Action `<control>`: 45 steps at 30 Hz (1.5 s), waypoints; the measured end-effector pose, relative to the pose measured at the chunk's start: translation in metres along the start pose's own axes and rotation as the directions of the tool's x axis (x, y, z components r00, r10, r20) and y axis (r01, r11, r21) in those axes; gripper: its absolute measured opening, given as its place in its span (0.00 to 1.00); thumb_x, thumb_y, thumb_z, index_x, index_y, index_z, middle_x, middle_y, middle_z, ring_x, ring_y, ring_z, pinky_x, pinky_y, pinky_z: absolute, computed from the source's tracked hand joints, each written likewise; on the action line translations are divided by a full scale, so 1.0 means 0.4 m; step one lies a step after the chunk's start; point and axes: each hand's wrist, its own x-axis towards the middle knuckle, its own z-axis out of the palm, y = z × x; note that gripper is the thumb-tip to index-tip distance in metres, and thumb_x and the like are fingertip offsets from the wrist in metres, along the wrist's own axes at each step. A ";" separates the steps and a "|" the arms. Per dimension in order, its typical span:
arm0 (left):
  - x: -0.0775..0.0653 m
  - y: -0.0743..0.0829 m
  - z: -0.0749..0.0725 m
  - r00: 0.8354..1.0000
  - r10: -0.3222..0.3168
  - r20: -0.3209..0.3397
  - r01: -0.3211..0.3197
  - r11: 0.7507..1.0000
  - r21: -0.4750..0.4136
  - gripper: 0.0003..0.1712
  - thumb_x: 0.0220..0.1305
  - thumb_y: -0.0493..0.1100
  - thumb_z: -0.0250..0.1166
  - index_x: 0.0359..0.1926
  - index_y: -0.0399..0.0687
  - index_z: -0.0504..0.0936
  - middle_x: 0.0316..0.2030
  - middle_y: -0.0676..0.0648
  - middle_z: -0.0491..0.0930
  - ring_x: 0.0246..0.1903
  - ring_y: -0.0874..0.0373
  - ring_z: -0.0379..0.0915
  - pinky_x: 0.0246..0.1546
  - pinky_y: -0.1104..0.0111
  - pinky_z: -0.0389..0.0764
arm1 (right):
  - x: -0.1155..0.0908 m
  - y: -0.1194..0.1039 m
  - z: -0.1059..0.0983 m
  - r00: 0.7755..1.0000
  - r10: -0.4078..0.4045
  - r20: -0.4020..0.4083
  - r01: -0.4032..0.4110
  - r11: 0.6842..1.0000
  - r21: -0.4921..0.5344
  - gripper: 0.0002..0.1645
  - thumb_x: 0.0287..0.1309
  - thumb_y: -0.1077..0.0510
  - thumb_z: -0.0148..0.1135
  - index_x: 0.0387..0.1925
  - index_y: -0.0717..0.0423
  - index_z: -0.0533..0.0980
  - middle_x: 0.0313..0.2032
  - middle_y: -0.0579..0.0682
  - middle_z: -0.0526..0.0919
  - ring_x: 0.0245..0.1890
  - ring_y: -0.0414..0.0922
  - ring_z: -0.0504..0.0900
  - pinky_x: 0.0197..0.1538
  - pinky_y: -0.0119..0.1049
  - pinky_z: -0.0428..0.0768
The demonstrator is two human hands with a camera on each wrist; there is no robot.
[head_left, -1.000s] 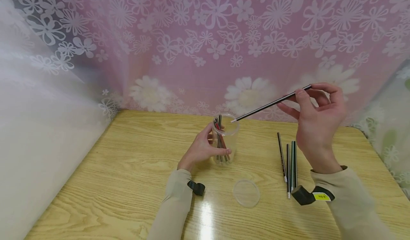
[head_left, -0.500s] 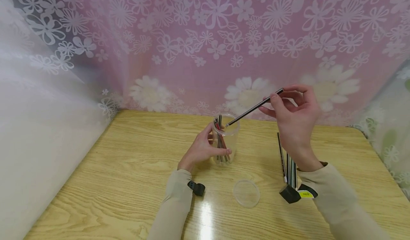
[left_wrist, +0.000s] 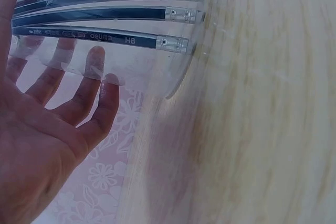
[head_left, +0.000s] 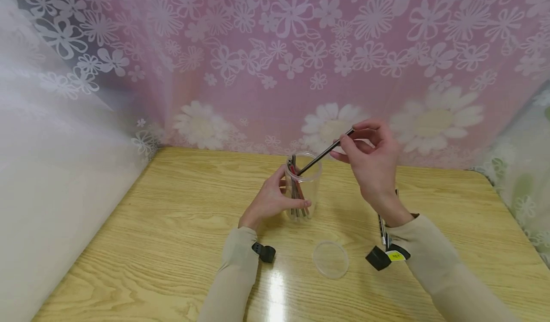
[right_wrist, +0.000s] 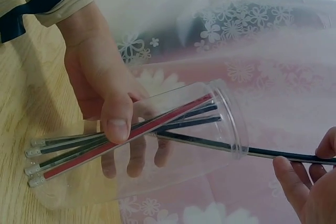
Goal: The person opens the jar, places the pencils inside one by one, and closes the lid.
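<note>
My left hand (head_left: pixel 270 195) grips a clear plastic jar (head_left: pixel 312 193) standing on the table, thumb on the near side and fingers behind. Several pencils lean inside the jar, eraser ends down, among them a red pencil (right_wrist: pixel 126 146). In the left wrist view, the metal eraser ends rest near the jar's base, and one dark pencil (left_wrist: pixel 105 36) bears printed lettering. With thumb and fingers, my right hand (head_left: pixel 374 162) pinches a dark striped pencil (head_left: pixel 322 156) near its upper end. That pencil slants down through the jar's mouth, its lower part inside.
A clear round lid (head_left: pixel 330 260) lies flat on the table (head_left: pixel 172 245) in front of the jar. More dark pencils (head_left: pixel 382 229) lie at the right, partly hidden under my right wrist. A pink floral curtain (head_left: pixel 258 88) hangs behind the table.
My right hand has moved left and slightly down, bringing the pencil's lower end from the jar's rim to inside it. The left hand and jar have stayed in place.
</note>
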 end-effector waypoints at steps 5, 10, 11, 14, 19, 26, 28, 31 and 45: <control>0.001 0.000 0.000 1.000 0.007 0.002 -0.007 1.000 0.000 0.42 0.49 0.57 0.83 0.62 0.81 0.70 0.63 0.59 0.74 0.63 0.52 0.74 0.65 0.46 0.75 | 0.004 0.008 -0.001 0.998 0.055 0.019 -0.053 0.995 -0.080 0.14 0.63 0.71 0.65 0.47 0.56 0.75 0.35 0.51 0.80 0.33 0.41 0.87 0.36 0.38 0.88; 0.001 -0.003 0.001 1.000 0.011 0.001 -0.011 1.000 0.006 0.40 0.49 0.57 0.82 0.61 0.81 0.70 0.63 0.59 0.75 0.63 0.53 0.74 0.65 0.46 0.75 | 0.008 0.017 0.000 0.998 0.041 0.053 -0.024 0.958 -0.284 0.13 0.65 0.65 0.65 0.50 0.63 0.74 0.36 0.45 0.84 0.35 0.41 0.86 0.39 0.35 0.88; 0.002 -0.002 0.001 1.000 0.011 0.002 -0.011 1.000 0.006 0.40 0.49 0.57 0.82 0.60 0.81 0.70 0.62 0.59 0.75 0.63 0.53 0.74 0.65 0.46 0.75 | 0.009 0.019 0.000 0.997 0.040 0.062 -0.018 0.948 -0.319 0.14 0.66 0.63 0.65 0.50 0.64 0.74 0.36 0.44 0.84 0.35 0.41 0.87 0.39 0.35 0.88; 0.002 -0.003 0.002 1.000 0.014 0.005 -0.014 1.000 -0.005 0.39 0.50 0.57 0.82 0.59 0.81 0.71 0.62 0.60 0.75 0.62 0.53 0.75 0.64 0.45 0.74 | 0.009 0.026 0.001 0.995 0.050 0.089 -0.013 0.926 -0.378 0.14 0.67 0.60 0.65 0.50 0.64 0.76 0.36 0.44 0.85 0.33 0.39 0.87 0.40 0.35 0.88; 0.003 -0.004 0.004 1.000 0.024 0.011 -0.023 0.999 -0.029 0.39 0.49 0.55 0.83 0.59 0.78 0.72 0.61 0.55 0.77 0.57 0.54 0.77 0.62 0.47 0.76 | 0.009 0.034 0.006 0.985 0.050 0.163 0.033 0.881 -0.471 0.12 0.69 0.58 0.64 0.48 0.62 0.78 0.37 0.51 0.87 0.34 0.35 0.87 0.40 0.31 0.88; 0.003 -0.005 0.005 0.999 0.034 0.016 -0.034 0.999 -0.029 0.40 0.51 0.55 0.82 0.62 0.76 0.71 0.58 0.46 0.78 0.52 0.53 0.78 0.54 0.53 0.78 | 0.005 0.038 0.015 0.956 0.061 0.287 0.139 0.770 -0.623 0.08 0.70 0.55 0.63 0.46 0.54 0.80 0.40 0.53 0.90 0.40 0.44 0.87 0.38 0.30 0.83; 0.002 -0.006 0.005 0.999 0.032 0.013 -0.032 0.999 -0.023 0.40 0.50 0.55 0.82 0.62 0.75 0.71 0.57 0.49 0.79 0.52 0.53 0.78 0.53 0.54 0.78 | 0.003 0.041 0.018 0.951 0.070 0.302 0.150 0.750 -0.644 0.08 0.70 0.55 0.63 0.46 0.52 0.80 0.40 0.52 0.90 0.42 0.44 0.87 0.40 0.33 0.84; 0.002 -0.006 0.005 0.999 0.033 0.011 -0.033 0.999 -0.024 0.40 0.51 0.54 0.82 0.62 0.74 0.71 0.54 0.49 0.80 0.51 0.53 0.78 0.53 0.54 0.78 | 0.000 0.047 0.022 0.942 0.079 0.325 0.165 0.736 -0.657 0.08 0.70 0.55 0.64 0.46 0.53 0.80 0.40 0.52 0.89 0.44 0.46 0.87 0.43 0.42 0.87; -0.001 -0.007 0.006 1.000 0.011 0.002 -0.011 1.000 -0.019 0.40 0.53 0.49 0.81 0.63 0.77 0.70 0.60 0.50 0.77 0.56 0.53 0.76 0.62 0.47 0.75 | -0.018 0.063 0.037 0.913 0.130 0.386 0.185 0.713 -0.676 0.06 0.69 0.56 0.63 0.46 0.49 0.79 0.38 0.50 0.90 0.42 0.47 0.88 0.46 0.47 0.88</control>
